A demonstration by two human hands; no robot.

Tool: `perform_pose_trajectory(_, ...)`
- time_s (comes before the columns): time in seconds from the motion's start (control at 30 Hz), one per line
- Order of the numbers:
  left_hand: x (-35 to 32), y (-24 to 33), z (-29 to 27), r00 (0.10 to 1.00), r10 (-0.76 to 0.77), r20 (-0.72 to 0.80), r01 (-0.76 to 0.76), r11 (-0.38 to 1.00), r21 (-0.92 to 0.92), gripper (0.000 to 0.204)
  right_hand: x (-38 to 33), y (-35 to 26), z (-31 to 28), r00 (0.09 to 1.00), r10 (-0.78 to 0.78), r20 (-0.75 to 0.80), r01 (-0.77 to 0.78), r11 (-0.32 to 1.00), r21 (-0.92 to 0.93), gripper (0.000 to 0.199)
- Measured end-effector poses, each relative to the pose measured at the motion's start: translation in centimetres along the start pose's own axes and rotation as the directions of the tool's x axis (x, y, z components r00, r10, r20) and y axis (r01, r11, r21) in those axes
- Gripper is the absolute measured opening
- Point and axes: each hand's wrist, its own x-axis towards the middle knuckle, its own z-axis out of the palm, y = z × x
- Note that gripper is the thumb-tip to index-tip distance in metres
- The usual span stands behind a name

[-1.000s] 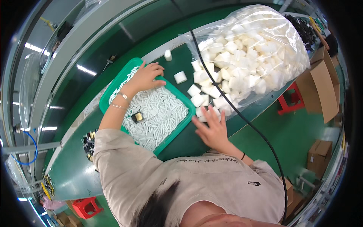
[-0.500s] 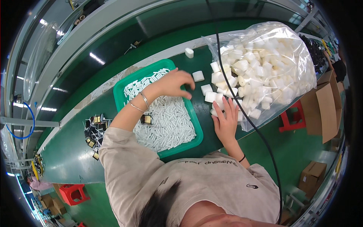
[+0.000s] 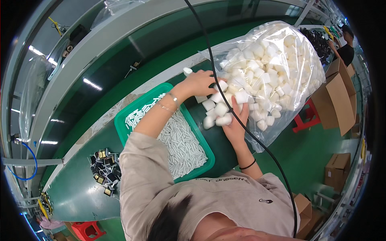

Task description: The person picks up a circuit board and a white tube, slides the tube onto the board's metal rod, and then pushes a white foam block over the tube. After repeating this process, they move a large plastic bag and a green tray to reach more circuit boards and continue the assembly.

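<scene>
Left hand (image 3: 200,83) has moved from the green tray (image 3: 210,161) to the loose white blocks (image 3: 221,109).
Its fingers curl over them, grip unclear; the right hand (image 3: 236,127) spreads its fingers against blocks on the surface (image 3: 76,197), beside the clear bag (image 3: 283,60).

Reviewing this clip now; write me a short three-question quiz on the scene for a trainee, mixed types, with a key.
1. True or false: the green tray lies between the pile of dark parts and the clear bag.

2. Multiple choice: which wrist wears the thin dark band?
A) left
B) right
C) both

3. Short answer: what loose things lie around the fingers of the right hand?

Key:
1. True; the tray is in the middle, with the dark parts to its left and the bag to its right.
2. B
3. White blocks, some of them blurred.
</scene>
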Motion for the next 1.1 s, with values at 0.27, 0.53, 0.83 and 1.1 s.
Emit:
perform_pose_trajectory(0.27,4.7,5.5,2.5,0.841,0.312,-0.443,-0.206,0.940,0.271,0.043,-3.3,-2.4,0.1,0.995,-0.032,0.097,0.043,0.992,-0.117,0.047)
perform_pose_trajectory(0.53,3.7,4.0,2.1,0.949,0.303,-0.086,-0.283,0.940,0.189,0.040,-3.4,-4.2,-0.3,0.904,-0.311,0.293,0.327,0.945,-0.004,0.032)
perform_pose_trajectory(0.83,-5.3,-0.3,1.7,0.893,0.272,-0.358,-0.410,0.820,-0.400,0.030,-3.2,-5.9,-0.4,0.901,-0.384,0.201,0.373,0.923,0.092,0.031)
perform_pose_trajectory(1.1,-13.3,-7.8,-3.0,0.784,-0.162,-0.600,0.178,0.983,-0.034,0.020,-2.8,-7.1,0.5,0.850,-0.316,0.421,0.210,0.937,0.279,0.062)
